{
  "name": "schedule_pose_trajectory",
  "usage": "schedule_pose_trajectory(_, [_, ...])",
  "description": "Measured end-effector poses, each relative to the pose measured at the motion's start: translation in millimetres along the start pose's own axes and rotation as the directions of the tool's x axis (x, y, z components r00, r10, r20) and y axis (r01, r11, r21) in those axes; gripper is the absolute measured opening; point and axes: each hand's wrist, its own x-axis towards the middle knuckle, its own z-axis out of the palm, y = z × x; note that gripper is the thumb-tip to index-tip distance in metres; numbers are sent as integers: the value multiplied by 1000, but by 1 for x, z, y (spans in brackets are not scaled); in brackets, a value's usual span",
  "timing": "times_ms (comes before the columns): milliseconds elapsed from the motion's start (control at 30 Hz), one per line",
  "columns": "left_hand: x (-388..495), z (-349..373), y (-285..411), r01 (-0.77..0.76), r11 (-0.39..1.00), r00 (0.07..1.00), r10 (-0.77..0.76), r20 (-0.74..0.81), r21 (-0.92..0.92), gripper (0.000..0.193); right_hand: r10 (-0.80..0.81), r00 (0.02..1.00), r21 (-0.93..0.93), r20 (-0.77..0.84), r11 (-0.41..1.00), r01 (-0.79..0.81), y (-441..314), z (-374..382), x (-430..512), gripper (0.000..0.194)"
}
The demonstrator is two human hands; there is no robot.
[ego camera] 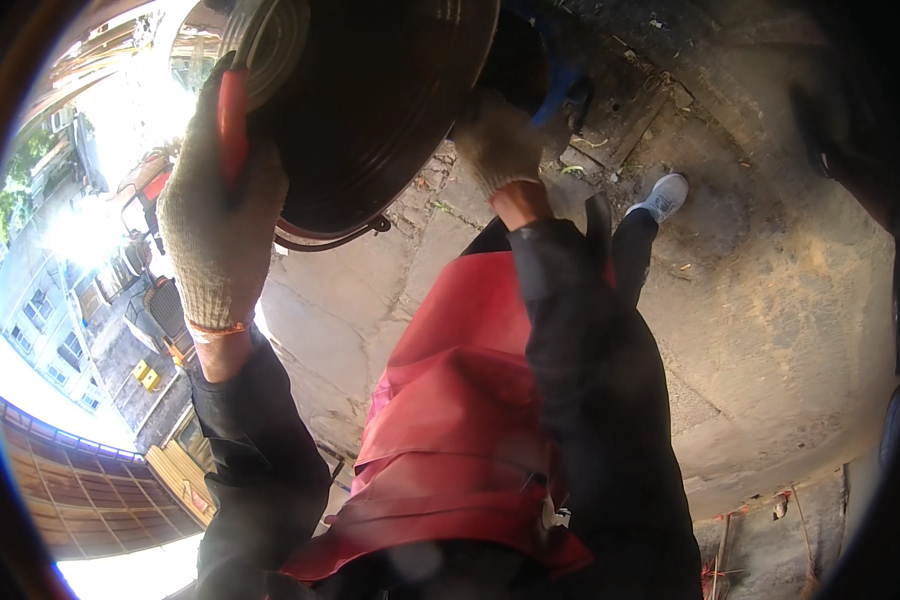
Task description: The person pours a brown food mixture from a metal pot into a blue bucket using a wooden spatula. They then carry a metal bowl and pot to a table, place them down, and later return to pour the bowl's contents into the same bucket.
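My left hand (229,217) wears a pale knit work glove. Its fingers are closed around the red grip (232,124) of a metal handle. Beside it, a large dark round vessel (375,97) is tilted in front of me, with a small lug (379,223) at its rim. Silvery concentric rings (281,52) show at the vessel's upper left; I cannot tell which part they are. My right hand (502,146), also gloved, is blurred to the right of the vessel. Its fingers are lost in shadow near a dark round object (517,64), so its hold is unclear.
Something blue (562,82) lies beyond my right hand. Cracked concrete paving (345,315) is underfoot, with debris (645,90) along an edge ahead. A red apron (450,397) covers my front. One light-coloured shoe (664,196) stands on the ground. Parked vehicles and a building (52,330) appear at left.
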Motion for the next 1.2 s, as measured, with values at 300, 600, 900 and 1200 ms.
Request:
schedule_pose_trajectory(300, [-4, -8, -5, -15, 997, 1000, 15, -8, 76, 57, 377, 913, 129, 158, 909, -397, -7, -39, -39, 21])
schedule_pose_trajectory(600, [-3, -7, -11, -19, 999, 1000, 19, -10, 32, 57, 133, 990, -61, 39, 990, -131, 18, -22, -47, 29])
schedule_pose_trajectory(900, [-10, -6, -12, -17, 1000, 1000, 18, -10, 18, 60, -47, 998, -66, 29, 997, 48, 0, 2, -18, 29])
schedule_pose_trajectory(1200, [-17, -9, -8, 120, 992, 993, -120, -16, -26, 63, 279, 934, 266, 222, 905, -333, -9, -15, -51, 23])
